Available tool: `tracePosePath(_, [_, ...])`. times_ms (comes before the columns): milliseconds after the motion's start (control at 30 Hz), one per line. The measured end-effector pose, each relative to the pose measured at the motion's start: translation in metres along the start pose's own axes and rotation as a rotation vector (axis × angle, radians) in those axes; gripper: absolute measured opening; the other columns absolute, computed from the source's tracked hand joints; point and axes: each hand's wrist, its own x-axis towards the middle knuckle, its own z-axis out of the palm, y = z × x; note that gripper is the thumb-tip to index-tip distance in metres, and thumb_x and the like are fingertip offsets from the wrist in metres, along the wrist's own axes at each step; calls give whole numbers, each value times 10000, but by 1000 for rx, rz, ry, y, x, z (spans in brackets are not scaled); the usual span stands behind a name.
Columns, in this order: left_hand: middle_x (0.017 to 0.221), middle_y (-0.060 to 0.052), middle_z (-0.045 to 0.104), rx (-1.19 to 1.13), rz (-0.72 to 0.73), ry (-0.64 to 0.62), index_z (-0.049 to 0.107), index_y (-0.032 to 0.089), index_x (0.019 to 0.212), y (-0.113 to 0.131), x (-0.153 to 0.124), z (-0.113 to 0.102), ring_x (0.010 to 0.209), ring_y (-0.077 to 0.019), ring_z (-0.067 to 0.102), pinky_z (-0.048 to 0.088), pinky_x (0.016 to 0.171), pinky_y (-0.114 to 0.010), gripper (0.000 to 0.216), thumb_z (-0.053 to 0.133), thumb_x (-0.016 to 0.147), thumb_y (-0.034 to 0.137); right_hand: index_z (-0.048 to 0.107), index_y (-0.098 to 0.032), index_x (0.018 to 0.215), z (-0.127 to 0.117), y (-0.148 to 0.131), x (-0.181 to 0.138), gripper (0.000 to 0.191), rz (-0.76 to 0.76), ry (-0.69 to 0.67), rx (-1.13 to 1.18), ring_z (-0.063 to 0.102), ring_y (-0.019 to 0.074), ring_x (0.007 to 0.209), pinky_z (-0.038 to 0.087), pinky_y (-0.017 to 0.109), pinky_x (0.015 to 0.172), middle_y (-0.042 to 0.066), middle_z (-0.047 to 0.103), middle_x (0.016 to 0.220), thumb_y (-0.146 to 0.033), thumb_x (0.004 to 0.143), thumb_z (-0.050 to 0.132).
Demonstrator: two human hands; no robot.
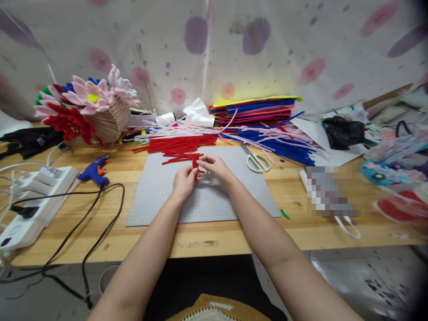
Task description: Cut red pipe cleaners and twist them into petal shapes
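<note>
Both hands meet over the upper middle of a grey cutting mat (157, 200). My left hand (185, 182) is closed, its fingertips pinching a bent red pipe cleaner (195, 161). From the other side my right hand (214, 167) grips the same piece between thumb and fingers; the exact shape inside the grip is partly hidden. Loose red pipe cleaners (177, 158) lie just beyond the hands, on the mat's far edge. A larger red bundle (180, 143) is behind them. Scissors (257, 161) with pale handles rest on the mat to the right.
Blue pipe cleaners (287, 147) and stacked coloured sheets (257, 111) lie at the back. On the left are a flower basket (110, 118), a blue glue gun (95, 171) with trailing cable and a power strip (40, 200). A blurred-out device (329, 191) lies right.
</note>
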Motion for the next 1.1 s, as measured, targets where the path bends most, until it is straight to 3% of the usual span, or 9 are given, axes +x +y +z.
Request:
tracePosePath(133, [637, -8, 618, 65, 22, -120, 559, 169, 754, -3, -1, 0, 565, -138, 603, 448, 553, -244, 191, 479, 766, 342, 633, -127, 814, -1, 5, -1, 329, 124, -162, 167, 438, 63, 497, 281, 203, 463, -9, 566, 608, -413, 650, 625])
tracePosePath(267, [621, -13, 609, 148, 54, -167, 570, 173, 774, -4, -1, -1, 582, -137, 587, 443, 570, -246, 211, 456, 783, 351, 635, -124, 840, 2, 7, -2, 320, 122, -186, 238, 480, 79, 493, 320, 210, 470, 0, 588, 596, -378, 646, 637])
tracePosePath(500, [644, -1, 563, -20, -59, -199, 519, 161, 791, 5, -5, 6, 591, -125, 574, 434, 538, -234, 165, 503, 733, 314, 604, -125, 615, 9, 6, 2, 226, 124, 5, 245, 477, 90, 480, 345, 226, 488, -10, 564, 507, -334, 570, 677])
tracePosePath(667, [700, -9, 582, 249, 94, -80, 551, 146, 890, 8, -10, 10, 598, -117, 527, 416, 568, -236, 280, 614, 637, 246, 613, -126, 615, 14, 6, 4, 229, 129, 105, 272, 495, 92, 522, 379, 242, 556, -7, 586, 558, -313, 516, 698])
tracePosePath(767, [750, -39, 617, 407, 122, 28, 573, 164, 922, 9, -13, 10, 652, -146, 561, 428, 617, -265, 228, 517, 740, 290, 613, -122, 619, 16, 4, 3, 243, 117, 126, 284, 488, 83, 537, 375, 233, 565, -11, 583, 573, -316, 507, 707])
tracePosePath(900, [865, -62, 646, 543, 161, 60, 575, 195, 984, 17, -19, 10, 754, -170, 589, 425, 674, -282, 266, 392, 827, 307, 586, -126, 594, 17, -2, 2, 262, 138, 146, 258, 433, 67, 483, 331, 222, 500, -31, 526, 508, -353, 516, 691])
tracePosePath(1100, [922, -62, 655, 487, 164, 66, 602, 203, 954, 20, -20, 10, 785, -173, 601, 430, 717, -290, 297, 361, 845, 338, 564, -130, 590, 16, -6, 3, 286, 156, 162, 252, 411, 63, 497, 285, 215, 472, -34, 503, 511, -378, 504, 677])
